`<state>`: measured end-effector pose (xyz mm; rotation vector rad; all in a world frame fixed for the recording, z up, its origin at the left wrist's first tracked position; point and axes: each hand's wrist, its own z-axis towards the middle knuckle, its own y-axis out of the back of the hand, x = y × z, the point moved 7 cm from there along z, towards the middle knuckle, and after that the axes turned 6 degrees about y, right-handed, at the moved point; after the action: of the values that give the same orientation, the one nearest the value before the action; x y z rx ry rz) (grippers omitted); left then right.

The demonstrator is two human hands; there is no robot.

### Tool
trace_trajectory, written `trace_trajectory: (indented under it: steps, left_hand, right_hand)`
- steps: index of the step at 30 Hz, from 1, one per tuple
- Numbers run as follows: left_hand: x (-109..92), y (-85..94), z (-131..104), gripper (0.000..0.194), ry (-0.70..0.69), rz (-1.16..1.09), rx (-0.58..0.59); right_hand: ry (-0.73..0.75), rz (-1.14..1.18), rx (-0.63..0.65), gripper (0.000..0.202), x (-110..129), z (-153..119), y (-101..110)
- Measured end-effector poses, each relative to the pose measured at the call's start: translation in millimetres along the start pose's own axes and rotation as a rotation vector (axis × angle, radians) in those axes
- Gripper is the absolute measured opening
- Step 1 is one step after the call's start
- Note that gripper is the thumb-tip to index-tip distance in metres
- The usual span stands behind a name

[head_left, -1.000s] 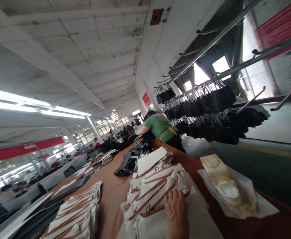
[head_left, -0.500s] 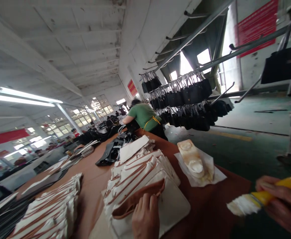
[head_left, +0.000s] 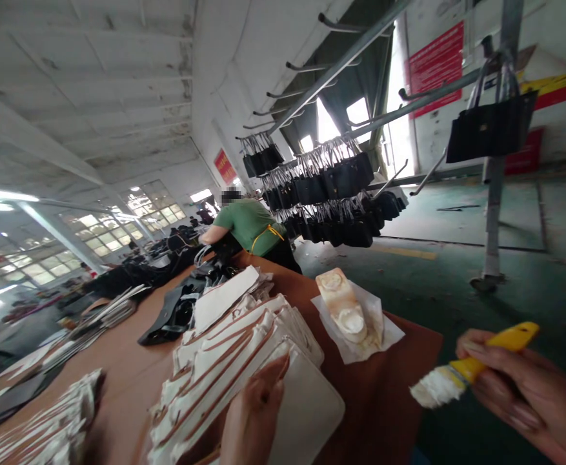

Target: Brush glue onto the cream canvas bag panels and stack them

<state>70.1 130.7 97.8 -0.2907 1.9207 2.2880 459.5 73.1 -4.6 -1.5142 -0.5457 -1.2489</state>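
Note:
My right hand (head_left: 515, 387) is closed round the yellow handle of a brush (head_left: 476, 361), whose bristles are coated with white paste and point left, beyond the table's right edge. My left hand (head_left: 256, 410) is closed on the brown-lined opening of the nearest white bag (head_left: 312, 403), at the front of a row of overlapping white bags (head_left: 215, 368). To the right of the row, an open container of white paste (head_left: 350, 323) lies on a white sheet (head_left: 392, 332).
Brown-covered table (head_left: 122, 342) holds more white pieces (head_left: 55, 426) at left and black bags (head_left: 171, 310) farther back. A person in green (head_left: 253, 226) leans over its far end. Black bags (head_left: 331, 181) hang on a wheeled rack (head_left: 493, 213) at right.
The view has turned right, so the scene sits farther left. The nearest bag's brown opening is less spread, and my left hand now pinches its edge. The brush remains in my right hand.

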Motion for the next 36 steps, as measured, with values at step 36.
trace_trajectory:
  steps: [36]
  left_hand:
    - [7,-42.2,33,0.032,0.068,-0.425,0.166]
  right_hand:
    - [0.338,-0.580,0.636,0.022,-56,99,-86]
